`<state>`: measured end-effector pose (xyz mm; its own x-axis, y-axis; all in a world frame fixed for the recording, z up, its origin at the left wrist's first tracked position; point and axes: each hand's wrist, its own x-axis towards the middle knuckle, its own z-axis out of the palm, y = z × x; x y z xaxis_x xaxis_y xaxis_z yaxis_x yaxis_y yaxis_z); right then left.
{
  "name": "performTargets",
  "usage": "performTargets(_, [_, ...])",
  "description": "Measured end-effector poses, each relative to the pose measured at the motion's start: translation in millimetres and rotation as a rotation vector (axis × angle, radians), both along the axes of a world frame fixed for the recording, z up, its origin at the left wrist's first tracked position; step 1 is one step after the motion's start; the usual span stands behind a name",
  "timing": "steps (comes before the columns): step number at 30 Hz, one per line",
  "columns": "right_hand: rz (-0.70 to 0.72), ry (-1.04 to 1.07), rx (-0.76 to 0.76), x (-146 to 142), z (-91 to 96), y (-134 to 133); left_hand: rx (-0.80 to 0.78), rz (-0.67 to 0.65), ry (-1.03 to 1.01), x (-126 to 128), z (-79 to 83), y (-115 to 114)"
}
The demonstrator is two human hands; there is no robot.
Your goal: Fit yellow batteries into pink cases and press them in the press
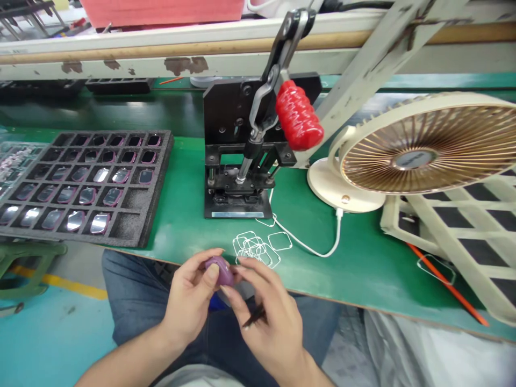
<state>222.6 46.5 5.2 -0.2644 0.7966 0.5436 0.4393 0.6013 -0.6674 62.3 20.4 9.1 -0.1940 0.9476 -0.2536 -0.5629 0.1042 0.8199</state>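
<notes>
My left hand [191, 295] grips a small purple watch case [220, 270] between thumb and fingers, just over the table's front edge. Close against its right side are the thumb and fingertips of my right hand [268, 312]. A slim dark tool [255, 316] is tucked in the right palm under the curled fingers; its kind is not clear. What lies between the right fingertips, if anything, is hidden. Just beyond the hands, a loose pile of thin white square rings [256, 249] lies on the green table [193, 228].
A black toggle-clamp press [239, 183] with a red handle [299, 115] stands ahead. On the left is a foam tray [159, 177] with rows of watch cases. To the right are a cream fan [349, 193], its white cable [322, 255], an orange stick [447, 284] and a pale rack [443, 231].
</notes>
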Motion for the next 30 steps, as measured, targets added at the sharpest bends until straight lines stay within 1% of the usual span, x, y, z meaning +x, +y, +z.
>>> performTargets(2, [0.017,0.027,-0.112,-0.9,8.0,2.9,0.025,-0.006,-0.043,-1.5,3.6,2.1])
performTargets(4, [0.103,-0.035,-0.148,-0.4,14.4,5.5,0.071,-0.026,-0.056,-3.4,5.9,4.4])
performTargets(6, [0.180,-0.105,-0.126,0.2,17.1,7.1,0.114,-0.036,-0.058,-4.2,6.4,5.7])
performTargets(8, [0.227,-0.111,-0.087,-0.1,16.4,7.4,0.158,-0.047,-0.058,-3.5,5.3,5.7])
performTargets(10, [0.235,-0.050,-0.046,-0.9,14.4,6.7,0.185,-0.065,-0.045,-3.1,4.1,5.1])
performTargets(11, [0.228,-0.001,-0.053,-1.2,13.6,6.3,0.186,-0.084,-0.020,-3.7,3.9,5.1])
performTargets(12, [0.221,0.058,-0.103,-1.2,13.3,5.9,0.183,-0.111,0.030,-5.3,4.1,5.5])
performTargets(13, [0.218,0.129,-0.209,-1.0,13.4,5.8,0.185,-0.147,0.111,-8.0,4.8,6.4])
performTargets(14, [0.227,0.215,-0.371,-0.6,13.9,5.7,0.202,-0.182,0.219,-11.8,5.8,7.9])
performTargets(15, [0.254,0.315,-0.574,-0.1,14.6,5.8,0.239,-0.211,0.345,-16.5,7.0,10.0])
performTargets(17, [0.335,0.523,-0.994,0.4,16.0,5.9,0.383,-0.251,0.612,-27.8,10.0,15.6])
performTargets(18, [0.367,0.613,-1.163,0.3,16.5,5.9,0.485,-0.270,0.737,-33.5,11.5,18.8])
performTargets(19, [0.388,0.687,-1.290,0.0,16.7,5.9,0.595,-0.290,0.853,-38.7,12.9,21.8])
performTargets(20, [0.399,0.734,-1.376,0.0,16.8,6.1,0.703,-0.309,0.955,-43.3,14.2,24.6])
performTargets(21, [0.409,0.740,-1.424,0.6,17.2,6.9,0.801,-0.320,1.042,-46.9,15.4,27.1])
performTargets(22, [0.418,0.698,-1.431,2.1,18.3,8.8,0.877,-0.318,1.112,-49.5,16.6,29.4])
performTargets(23, [0.421,0.617,-1.384,5.0,20.7,12.3,0.928,-0.299,1.162,-51.0,17.7,31.6])
performTargets(24, [0.397,0.509,-1.275,9.3,25.1,17.9,0.949,-0.269,1.195,-51.5,18.8,34.0])
performTargets(25, [0.340,0.394,-1.105,15.0,31.9,26.0,0.942,-0.238,1.215,-51.1,19.8,37.2])
performTargets(27, [0.125,0.222,-0.650,28.4,53.8,49.5,0.871,-0.193,1.242,-48.0,21.6,47.1])
performTargets(29, [-0.091,0.154,-0.156,39.3,84.9,80.3,0.794,-0.152,1.272,-43.6,22.2,63.0])
performTargets(30, [-0.148,0.136,0.061,41.9,102.0,96.7,0.774,-0.144,1.289,-41.5,21.8,72.6])
